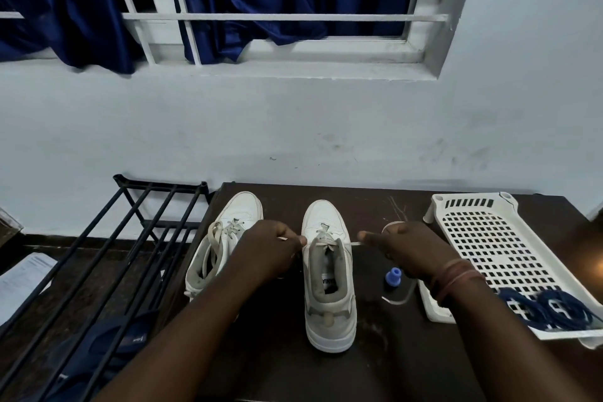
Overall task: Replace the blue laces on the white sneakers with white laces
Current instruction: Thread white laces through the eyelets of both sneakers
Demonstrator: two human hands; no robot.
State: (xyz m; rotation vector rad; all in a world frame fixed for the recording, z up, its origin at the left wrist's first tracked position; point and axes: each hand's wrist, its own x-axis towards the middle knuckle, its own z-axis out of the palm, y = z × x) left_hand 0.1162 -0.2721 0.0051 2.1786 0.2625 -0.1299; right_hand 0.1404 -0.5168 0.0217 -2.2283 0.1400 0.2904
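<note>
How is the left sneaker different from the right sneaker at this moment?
The left sneaker has loose white lace ends hanging over its opening and no hand on it; on the right sneaker the left hand and right hand each pinch a lace end, pulled sideways. The left sneaker sits further back. Both are white, toes toward the wall.

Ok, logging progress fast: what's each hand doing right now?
Left hand: pinching one end of the white lace.
Right hand: pinching the other end, pulled sideways.
</note>
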